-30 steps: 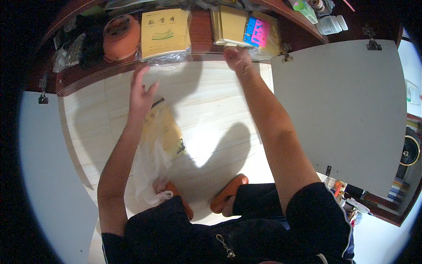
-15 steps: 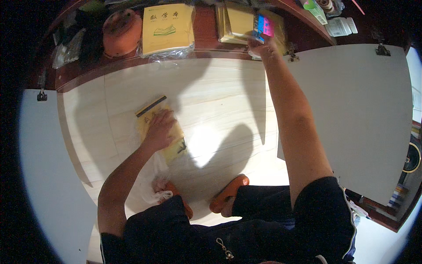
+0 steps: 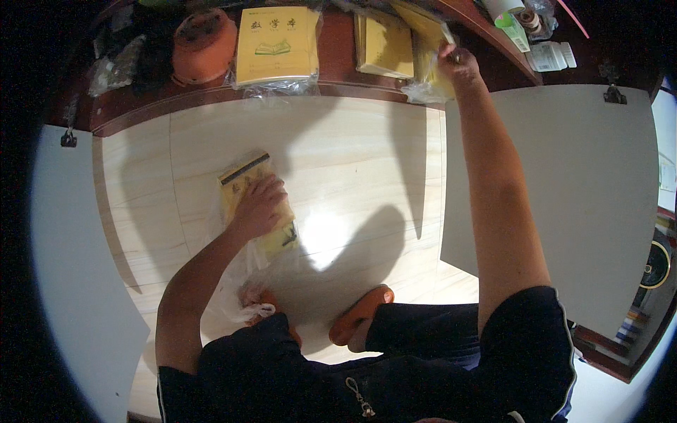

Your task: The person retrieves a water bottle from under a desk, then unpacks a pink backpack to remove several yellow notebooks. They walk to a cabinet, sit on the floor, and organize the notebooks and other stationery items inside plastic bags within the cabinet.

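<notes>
My left hand (image 3: 258, 206) is closed over a yellow exercise book (image 3: 276, 252) with a dark band along its top, in clear plastic; whether it touches the floor I cannot tell. Up at the shelf, my right hand (image 3: 462, 63) grips the edge of a tilted yellow exercise book (image 3: 422, 22) among others in plastic wrap. Just left of it stands a stack of yellow exercise books (image 3: 385, 46). Farther left lies a wrapped pack of yellow exercise books (image 3: 276, 49) with a green book drawing on its cover.
An orange-brown pot (image 3: 204, 48) sits left of the pack on the dark red shelf (image 3: 338, 92). A white bottle (image 3: 551, 56) is at the right. White cabinet doors (image 3: 557, 190) stand swung out on both sides. Orange slippers (image 3: 360, 317) are on the pale floor (image 3: 352, 162).
My right hand has moved slightly right and now holds a tilted yellow exercise book. The blue and pink item beside it no longer shows. My left hand has barely moved.
</notes>
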`<state>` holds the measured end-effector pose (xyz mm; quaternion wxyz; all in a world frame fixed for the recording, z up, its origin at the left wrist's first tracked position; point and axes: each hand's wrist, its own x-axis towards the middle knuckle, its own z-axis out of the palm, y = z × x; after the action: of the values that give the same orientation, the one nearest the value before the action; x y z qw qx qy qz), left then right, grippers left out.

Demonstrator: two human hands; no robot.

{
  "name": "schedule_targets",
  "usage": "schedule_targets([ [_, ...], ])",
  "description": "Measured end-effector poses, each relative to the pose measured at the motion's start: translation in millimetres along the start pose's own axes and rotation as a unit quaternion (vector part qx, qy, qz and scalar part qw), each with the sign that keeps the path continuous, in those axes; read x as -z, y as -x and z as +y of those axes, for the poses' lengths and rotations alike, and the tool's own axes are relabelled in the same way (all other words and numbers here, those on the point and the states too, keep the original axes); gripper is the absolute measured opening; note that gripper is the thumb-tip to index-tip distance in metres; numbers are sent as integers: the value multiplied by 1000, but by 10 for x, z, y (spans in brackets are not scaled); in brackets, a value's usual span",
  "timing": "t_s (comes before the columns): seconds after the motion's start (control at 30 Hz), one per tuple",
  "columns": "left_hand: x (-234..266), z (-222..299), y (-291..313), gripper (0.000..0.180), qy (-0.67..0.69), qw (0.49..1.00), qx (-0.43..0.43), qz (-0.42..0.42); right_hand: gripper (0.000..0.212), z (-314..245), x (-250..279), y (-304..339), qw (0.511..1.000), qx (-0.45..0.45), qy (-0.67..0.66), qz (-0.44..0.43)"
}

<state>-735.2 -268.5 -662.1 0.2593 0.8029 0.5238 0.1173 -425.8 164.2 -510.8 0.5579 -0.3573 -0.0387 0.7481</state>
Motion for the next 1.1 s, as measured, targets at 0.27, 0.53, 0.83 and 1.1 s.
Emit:
schedule_targets([
  [0.27, 25, 23, -30, 44, 10, 1000, -2, -10, 22, 60, 215, -122, 996, -43, -2, 80],
  [0.53, -14, 30, -55, 47, 24, 999, 13, -30, 23, 937, 717, -111, 968, -83, 174, 158],
  [0.83, 136, 105, -62, 84, 34, 997, -16, -72, 22, 741, 262, 46, 964, -36, 199, 174],
  [1.1, 16, 21, -45, 89, 28, 998, -47, -23, 23, 256, 126, -97, 983, -90, 5, 162],
])
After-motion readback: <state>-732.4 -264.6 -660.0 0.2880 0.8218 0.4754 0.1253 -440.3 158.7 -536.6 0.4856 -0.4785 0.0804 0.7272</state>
